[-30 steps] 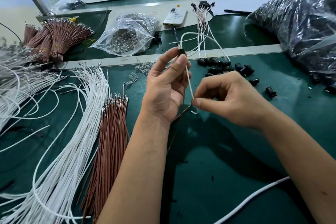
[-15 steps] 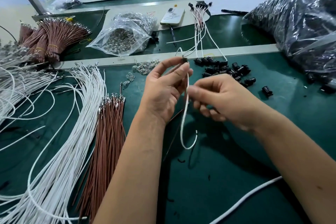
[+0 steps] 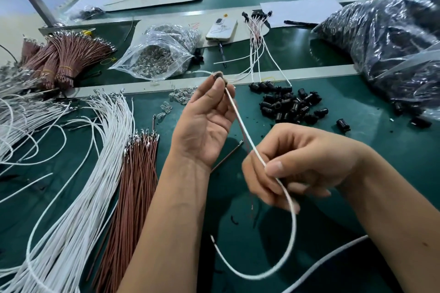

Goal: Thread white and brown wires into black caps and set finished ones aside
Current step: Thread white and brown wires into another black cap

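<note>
Black cap [image 3: 217, 76] pinched at left hand [image 3: 204, 123] fingertips, raised above table [image 3: 371, 150]. White wire [image 3: 240, 123] runs from cap toward 5 o'clock into right hand [image 3: 297, 164], pinched between thumb and fingers. Loose caps [image 3: 289, 104] at 2 o'clock.

Smooth white insulation is seen on the white wire [image 3: 246, 135], just beside the glossy black plastic caps [image 3: 289, 104]. Behind the caps, bright metal glints inside a crinkled clear plastic bag [image 3: 154, 54]; matt green table covering [image 3: 357, 140] lies beneath.
</note>
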`<action>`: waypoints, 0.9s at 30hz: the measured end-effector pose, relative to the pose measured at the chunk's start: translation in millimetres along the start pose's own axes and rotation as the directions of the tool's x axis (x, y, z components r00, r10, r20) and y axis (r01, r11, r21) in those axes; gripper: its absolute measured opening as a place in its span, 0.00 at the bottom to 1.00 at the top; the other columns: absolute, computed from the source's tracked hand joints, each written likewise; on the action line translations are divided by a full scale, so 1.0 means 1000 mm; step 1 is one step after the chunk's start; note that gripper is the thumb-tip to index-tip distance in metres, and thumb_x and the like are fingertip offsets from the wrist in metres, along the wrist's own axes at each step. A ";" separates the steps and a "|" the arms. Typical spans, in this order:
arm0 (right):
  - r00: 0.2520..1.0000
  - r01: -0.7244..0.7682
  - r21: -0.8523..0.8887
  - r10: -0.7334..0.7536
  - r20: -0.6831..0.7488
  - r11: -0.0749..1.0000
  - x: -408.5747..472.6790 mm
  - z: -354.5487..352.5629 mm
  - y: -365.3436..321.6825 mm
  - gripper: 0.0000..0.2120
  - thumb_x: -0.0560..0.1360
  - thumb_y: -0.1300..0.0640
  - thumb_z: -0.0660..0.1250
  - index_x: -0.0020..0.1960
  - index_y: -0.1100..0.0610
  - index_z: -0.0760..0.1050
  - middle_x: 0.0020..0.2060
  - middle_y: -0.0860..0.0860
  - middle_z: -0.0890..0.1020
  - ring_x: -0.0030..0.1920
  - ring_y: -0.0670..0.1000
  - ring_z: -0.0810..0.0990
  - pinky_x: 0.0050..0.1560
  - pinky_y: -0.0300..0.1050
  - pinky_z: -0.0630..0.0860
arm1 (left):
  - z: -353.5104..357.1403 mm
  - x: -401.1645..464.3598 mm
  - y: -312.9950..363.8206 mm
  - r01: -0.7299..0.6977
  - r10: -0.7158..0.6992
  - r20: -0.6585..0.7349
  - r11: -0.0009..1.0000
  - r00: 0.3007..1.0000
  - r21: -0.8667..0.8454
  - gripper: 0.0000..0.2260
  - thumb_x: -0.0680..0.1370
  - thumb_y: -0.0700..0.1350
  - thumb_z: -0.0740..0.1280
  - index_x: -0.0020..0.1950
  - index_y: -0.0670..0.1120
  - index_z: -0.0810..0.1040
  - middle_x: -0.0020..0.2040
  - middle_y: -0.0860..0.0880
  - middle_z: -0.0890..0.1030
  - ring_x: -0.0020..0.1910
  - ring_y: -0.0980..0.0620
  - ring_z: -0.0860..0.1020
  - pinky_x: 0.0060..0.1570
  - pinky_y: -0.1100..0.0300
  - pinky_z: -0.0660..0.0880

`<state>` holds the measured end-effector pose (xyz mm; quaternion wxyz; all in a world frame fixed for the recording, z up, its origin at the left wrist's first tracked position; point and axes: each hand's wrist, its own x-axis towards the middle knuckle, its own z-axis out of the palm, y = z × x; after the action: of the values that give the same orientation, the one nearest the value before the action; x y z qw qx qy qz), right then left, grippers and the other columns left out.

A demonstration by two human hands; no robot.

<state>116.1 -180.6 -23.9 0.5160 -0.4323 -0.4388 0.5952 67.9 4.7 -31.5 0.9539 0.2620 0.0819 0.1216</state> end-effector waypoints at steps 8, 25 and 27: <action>0.838 -0.271 -0.217 0.118 -0.533 0.938 0.004 -0.012 0.002 0.22 0.79 0.42 0.68 0.41 0.60 0.80 0.26 0.53 0.79 0.19 0.45 0.71 0.17 0.32 0.62 | -0.003 0.001 -0.018 0.054 0.013 -0.137 0.879 0.990 0.474 0.12 0.66 0.33 0.74 0.46 0.43 0.79 0.36 0.46 0.83 0.35 0.51 0.81 0.43 0.60 0.74; 0.721 -0.315 -0.374 -0.036 -0.692 0.873 0.014 -0.013 0.012 0.05 0.78 0.68 0.69 0.44 0.64 0.81 0.31 0.56 0.83 0.25 0.51 0.77 0.20 0.38 0.68 | 0.000 -0.002 -0.017 -0.110 0.113 0.025 0.867 0.993 0.487 0.12 0.63 0.35 0.75 0.43 0.44 0.81 0.37 0.47 0.81 0.37 0.51 0.80 0.40 0.63 0.77; 0.719 -0.312 -0.381 -0.046 -0.694 0.870 0.013 -0.015 0.011 0.05 0.78 0.67 0.69 0.44 0.63 0.82 0.31 0.57 0.83 0.25 0.51 0.77 0.20 0.38 0.68 | 0.002 -0.004 -0.018 -0.117 0.102 0.058 0.864 0.993 0.489 0.11 0.64 0.35 0.75 0.44 0.44 0.81 0.37 0.47 0.81 0.38 0.51 0.80 0.41 0.63 0.77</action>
<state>126.8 -167.8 -39.1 0.4733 -0.7638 -0.3155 0.3051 68.0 -12.2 -39.1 0.8486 0.5018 0.0807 0.1467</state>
